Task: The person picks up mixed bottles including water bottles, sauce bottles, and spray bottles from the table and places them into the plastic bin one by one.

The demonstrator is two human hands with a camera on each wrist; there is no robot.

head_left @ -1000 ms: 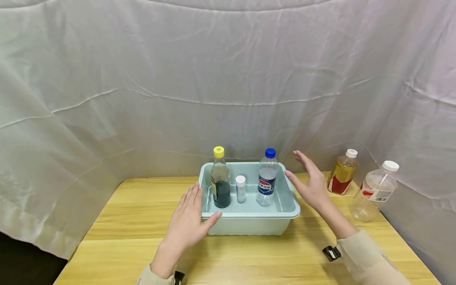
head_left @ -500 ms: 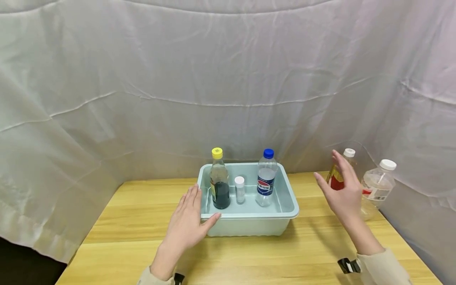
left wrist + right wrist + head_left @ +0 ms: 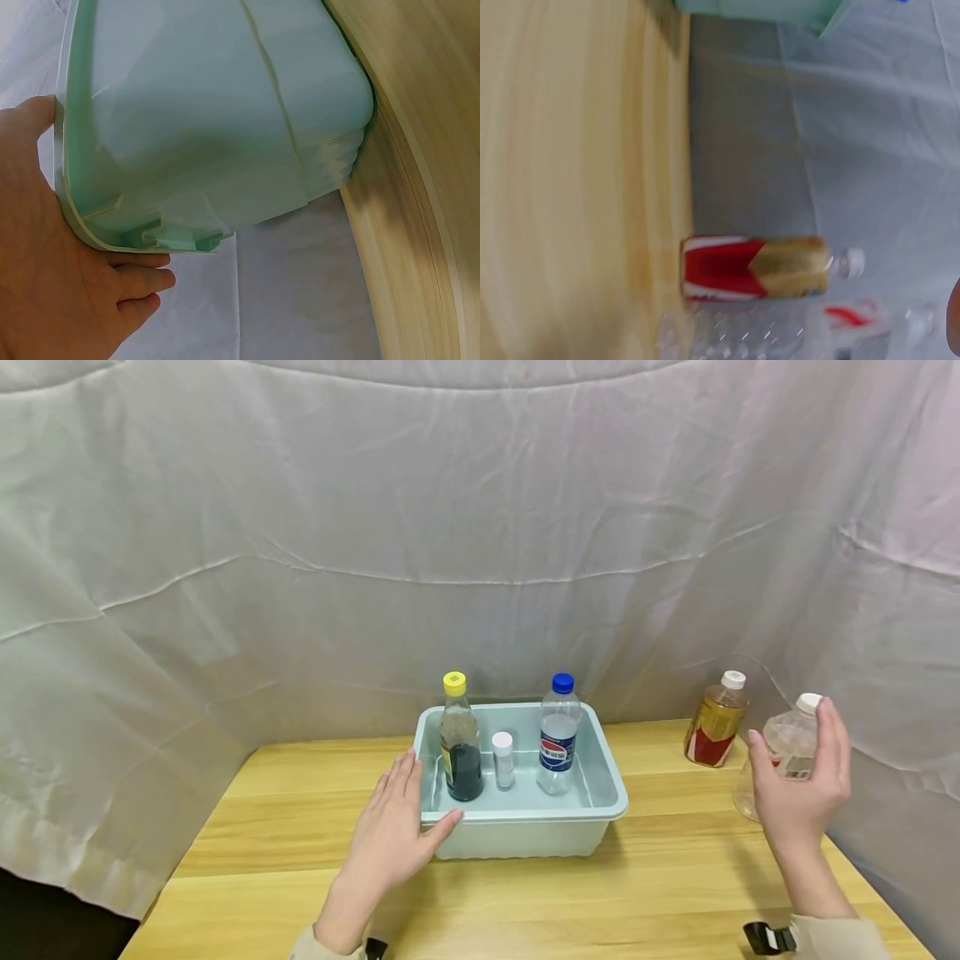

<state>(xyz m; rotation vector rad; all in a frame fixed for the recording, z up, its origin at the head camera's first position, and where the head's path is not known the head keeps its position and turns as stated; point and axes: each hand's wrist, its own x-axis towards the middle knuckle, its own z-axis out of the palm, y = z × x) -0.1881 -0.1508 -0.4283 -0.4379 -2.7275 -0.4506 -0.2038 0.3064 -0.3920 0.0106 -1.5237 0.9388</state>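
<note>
My left hand (image 3: pixel 390 818) rests with straight fingers against the near left corner of a light blue plastic basin (image 3: pixel 525 839); the left wrist view shows the palm and thumb at the basin's rim (image 3: pixel 64 150). Inside the basin stand a yellow-capped bottle of dark liquid (image 3: pixel 465 768), a small white-capped container (image 3: pixel 504 764) and a blue-capped Pepsi bottle (image 3: pixel 557 752). At the right, my right hand (image 3: pixel 802 793) is raised, thumb and fingers spread, in front of a large clear white-capped bottle (image 3: pixel 787 739), partly hiding it. Whether they touch, I cannot tell.
A bottle with a gold and red label (image 3: pixel 712 731) stands left of the large clear bottle, near the back edge of the wooden table (image 3: pixel 300 835). A grey cloth (image 3: pixel 480 527) hangs behind the table and along its sides.
My right hand has moved from beside the basin rightward, past the gold and red bottle, to the large clear bottle. The left hand has stayed at the basin's corner.
</note>
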